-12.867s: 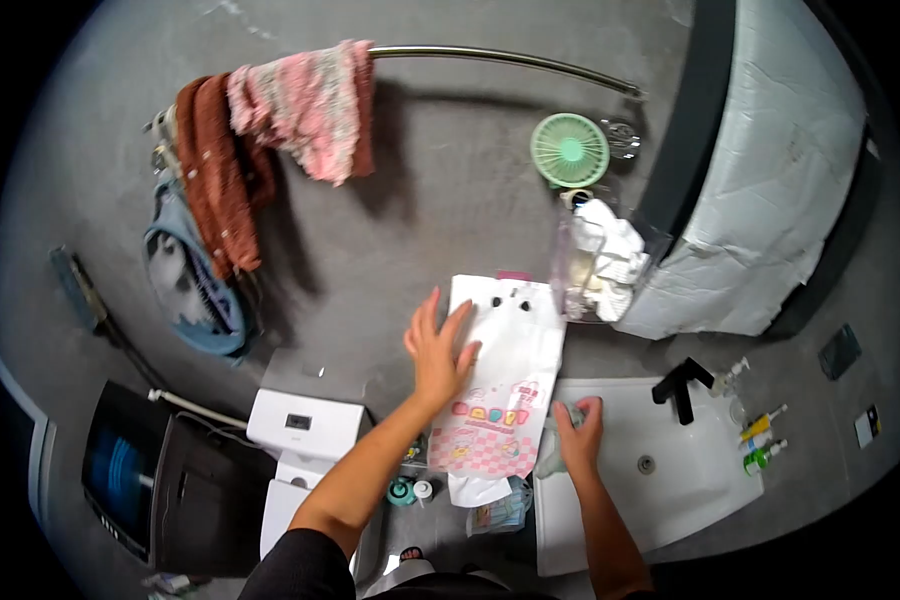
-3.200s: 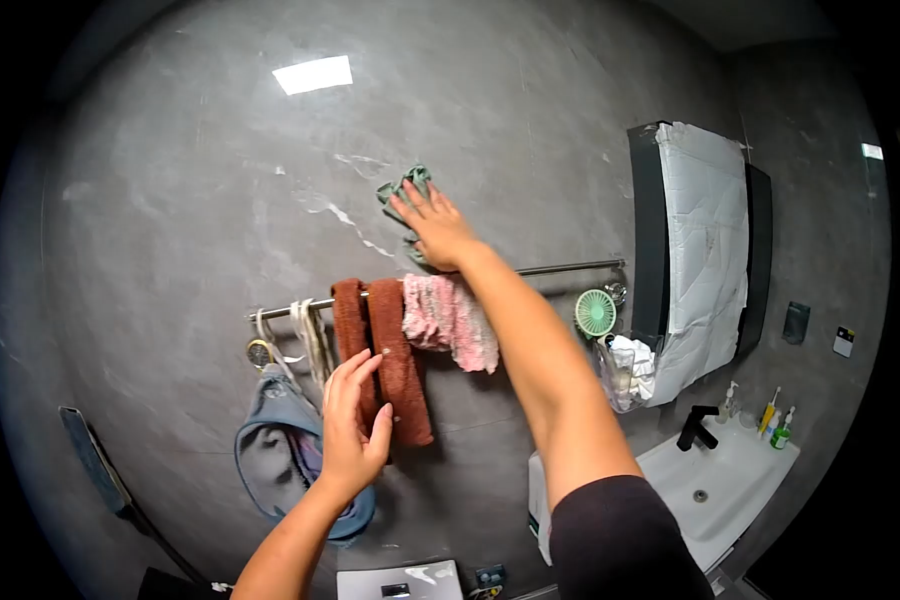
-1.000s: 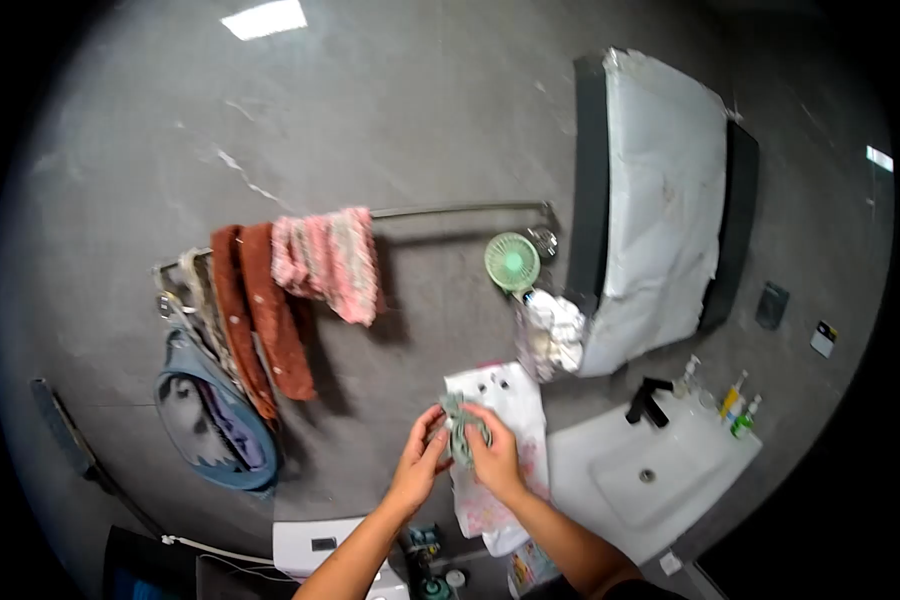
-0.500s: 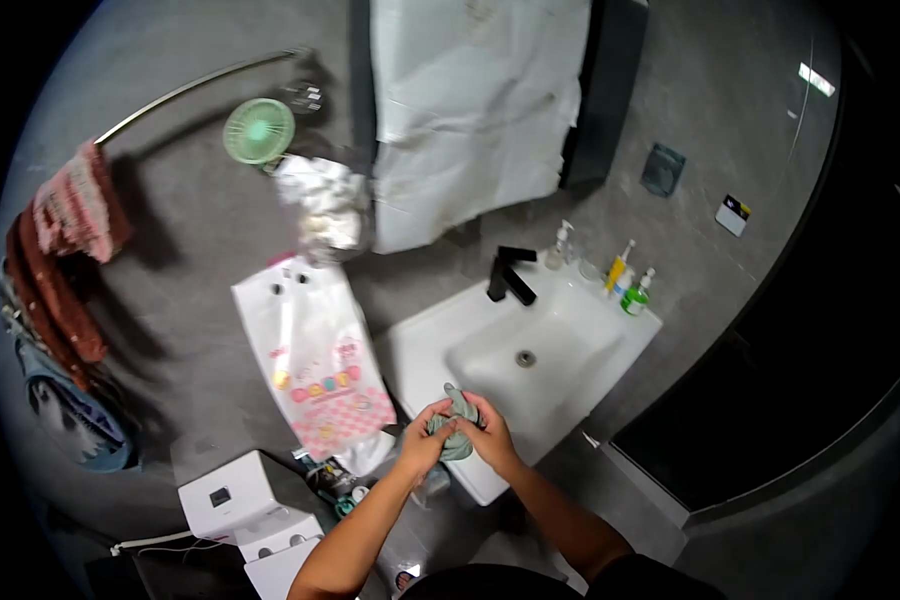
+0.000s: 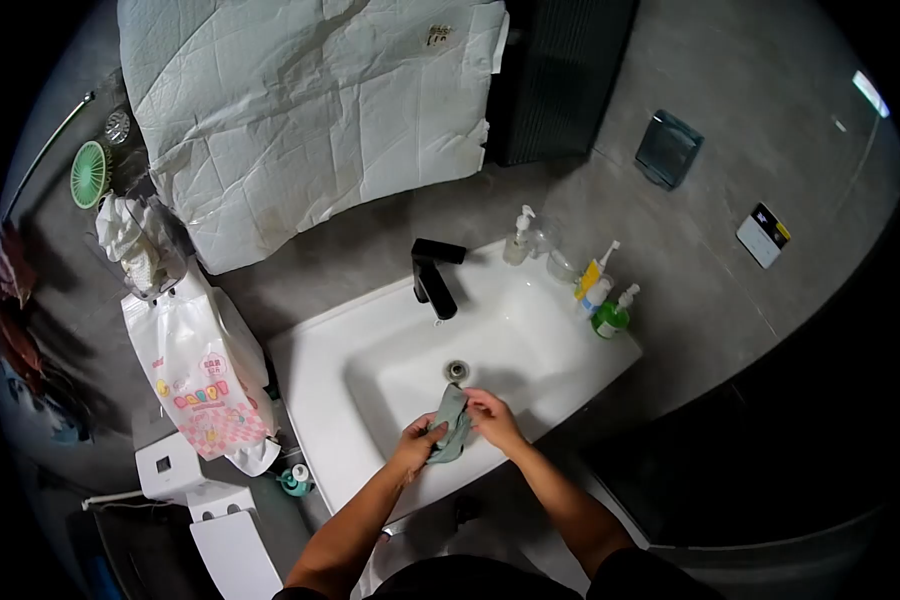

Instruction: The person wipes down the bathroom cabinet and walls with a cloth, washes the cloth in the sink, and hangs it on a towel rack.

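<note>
A small grey-green cloth (image 5: 451,428), bunched and hanging lengthwise, is over the near part of the white sink basin (image 5: 370,375). My left hand (image 5: 417,440) grips its left side, thumb on top. At its upper right edge, the bent fingers of my right hand (image 5: 492,417) pinch the fabric. Just beyond the cloth's top end lies the metal drain (image 5: 456,372). A black faucet (image 5: 433,278) stands behind the basin.
Pump bottles, including a green one (image 5: 611,318), and a yellow tube (image 5: 589,280) line the sink's back right edge. Left of the sink hangs a white and pink plastic bag (image 5: 205,375). Below it are a white box-shaped fixture (image 5: 170,465) and a teal bottle (image 5: 295,481).
My view has swung right and closer to the sink. The cloth has gone from a compact bundle between both hands to a longer hanging shape, now over the basin.
</note>
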Demonstrator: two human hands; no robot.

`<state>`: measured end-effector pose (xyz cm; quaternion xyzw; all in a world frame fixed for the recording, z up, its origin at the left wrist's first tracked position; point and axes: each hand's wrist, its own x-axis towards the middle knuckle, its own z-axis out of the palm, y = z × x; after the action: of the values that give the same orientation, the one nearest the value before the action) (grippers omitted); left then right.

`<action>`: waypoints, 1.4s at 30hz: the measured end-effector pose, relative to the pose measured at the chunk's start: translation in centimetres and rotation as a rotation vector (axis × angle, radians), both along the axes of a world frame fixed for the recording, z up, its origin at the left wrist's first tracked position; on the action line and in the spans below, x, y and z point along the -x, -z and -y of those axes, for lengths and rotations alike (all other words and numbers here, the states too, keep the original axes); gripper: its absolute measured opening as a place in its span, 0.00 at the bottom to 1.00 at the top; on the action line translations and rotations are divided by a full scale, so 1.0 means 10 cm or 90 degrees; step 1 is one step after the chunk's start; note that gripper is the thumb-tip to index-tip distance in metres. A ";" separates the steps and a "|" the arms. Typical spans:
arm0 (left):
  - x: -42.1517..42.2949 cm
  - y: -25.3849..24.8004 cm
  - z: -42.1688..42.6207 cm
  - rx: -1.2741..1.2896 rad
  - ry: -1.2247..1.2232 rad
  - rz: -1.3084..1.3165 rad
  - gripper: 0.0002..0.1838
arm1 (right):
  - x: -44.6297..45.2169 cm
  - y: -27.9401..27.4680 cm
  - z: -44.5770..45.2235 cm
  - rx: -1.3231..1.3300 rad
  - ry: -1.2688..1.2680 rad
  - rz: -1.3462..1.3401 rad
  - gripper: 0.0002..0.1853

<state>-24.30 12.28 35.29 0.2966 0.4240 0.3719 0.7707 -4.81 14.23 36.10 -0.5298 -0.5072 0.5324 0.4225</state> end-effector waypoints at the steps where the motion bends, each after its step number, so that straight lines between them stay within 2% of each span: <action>1: -0.02 -0.04 -0.05 0.017 -0.036 0.019 0.14 | -0.07 0.04 -0.14 -0.027 0.026 0.031 0.18; 3: -0.04 -0.12 -0.18 0.037 -0.083 0.035 0.11 | -0.20 0.05 -0.43 -0.081 0.083 0.092 0.16; 4: -0.05 -0.14 -0.23 0.049 -0.102 0.043 0.09 | -0.22 -0.21 -0.50 -0.069 0.076 0.133 0.15; 5: -0.07 -0.17 -0.29 0.054 -0.109 0.055 0.10 | -0.23 -0.23 -0.60 -0.066 0.062 0.018 0.16; 7: -0.08 -0.22 -0.45 0.061 -0.110 0.075 0.11 | -0.18 -0.75 -0.65 0.106 0.040 -0.148 0.20; 10: -0.16 -0.26 -0.70 0.065 -0.102 0.092 0.12 | -0.08 -0.85 -0.85 0.112 0.020 -0.343 0.28; 14: -0.31 -0.19 -0.95 0.031 -0.098 0.127 0.14 | 0.00 -0.90 -1.32 0.097 0.024 -0.508 0.34; 18: -0.41 -0.20 -1.14 0.064 -0.134 0.125 0.19 | 0.02 -1.01 -1.84 0.102 0.058 -0.580 0.33; 21: -0.50 -0.14 -1.23 0.066 -0.174 0.126 0.23 | -0.03 -1.12 -2.16 0.130 0.001 -0.635 0.32; 22: -0.51 -0.14 -1.27 0.063 -0.191 0.124 0.24 | -0.08 -1.24 -2.16 0.111 -0.076 -0.611 0.34; 24: -0.55 -0.11 -1.34 0.057 -0.227 0.119 0.25 | -0.10 -1.37 -2.18 0.098 -0.120 -0.590 0.33; 26: -0.59 -0.06 -1.42 0.047 -0.262 0.117 0.24 | -0.17 -1.28 -2.26 0.075 -0.172 -0.561 0.32; 29: -0.64 0.04 -1.46 0.048 -0.299 0.095 0.23 | -0.42 -1.27 -2.19 0.055 -0.208 -0.278 0.30; 30: -0.66 0.00 -1.48 0.057 -0.303 0.075 0.22 | -0.52 -0.98 -2.25 0.057 -0.231 -0.157 0.31; 32: -0.70 -0.01 -1.45 0.046 -0.258 0.062 0.21 | -0.61 -0.38 -2.18 0.133 -0.274 -0.036 0.32; 35: -0.74 0.01 -1.47 0.049 -0.161 0.099 0.19 | -0.59 -0.30 -1.87 0.278 -0.278 0.035 0.33; 36: -0.72 0.04 -1.48 0.040 -0.174 0.091 0.19 | -0.56 -0.13 -1.90 0.288 -0.278 -0.036 0.29; 38: -0.67 0.11 -1.50 0.024 -0.200 0.079 0.21 | -0.54 0.31 -2.05 0.171 -0.255 0.015 0.26; 39: -0.65 0.17 -1.50 0.028 -0.272 0.015 0.20 | -0.55 0.45 -2.08 0.113 -0.247 0.044 0.24; 40: -0.60 0.40 -1.52 0.021 -0.348 -0.029 0.19 | -0.55 0.47 -2.10 0.119 -0.212 0.073 0.29; 42: -0.48 0.74 -1.51 0.016 -0.474 -0.157 0.16 | -0.58 0.50 -2.09 -0.076 -0.158 0.300 0.32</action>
<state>-19.53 27.35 27.87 0.1555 0.5966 0.5821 0.5302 0.95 35.16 31.12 -0.5470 -0.6830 0.4113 0.2552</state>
